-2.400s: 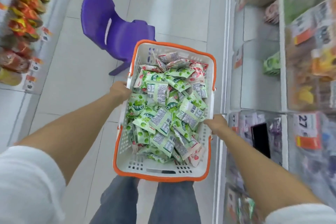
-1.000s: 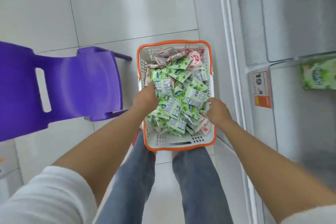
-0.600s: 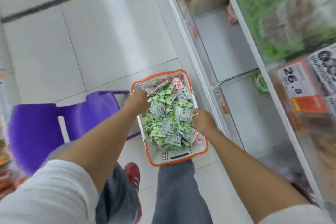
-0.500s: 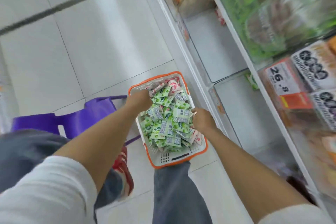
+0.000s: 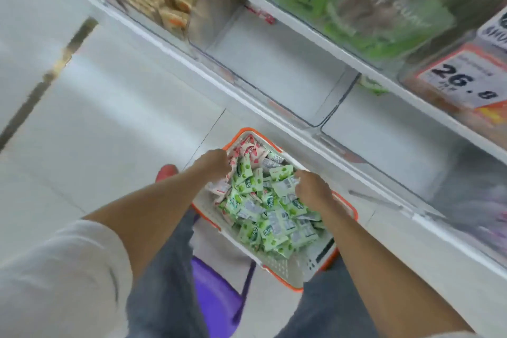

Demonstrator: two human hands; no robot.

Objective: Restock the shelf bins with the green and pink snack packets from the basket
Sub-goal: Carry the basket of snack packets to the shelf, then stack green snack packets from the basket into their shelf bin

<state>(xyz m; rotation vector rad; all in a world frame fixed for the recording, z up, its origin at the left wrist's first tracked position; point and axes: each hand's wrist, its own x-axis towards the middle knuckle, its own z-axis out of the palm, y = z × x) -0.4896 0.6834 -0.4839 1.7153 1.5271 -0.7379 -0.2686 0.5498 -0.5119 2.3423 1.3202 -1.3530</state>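
Barely begun; left hand and right hand each grip the basket rim; packets heaped between them; shelf bins beyond them nearly bare.

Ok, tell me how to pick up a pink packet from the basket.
Pinch a pink packet by its free flat edge, coming down from above: the pink ones lie loose on top at the far end of the basket, and the walls block sideways approach.

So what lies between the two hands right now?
In the head view, green snack packets heaped in the basket lie between the left hand and right hand.
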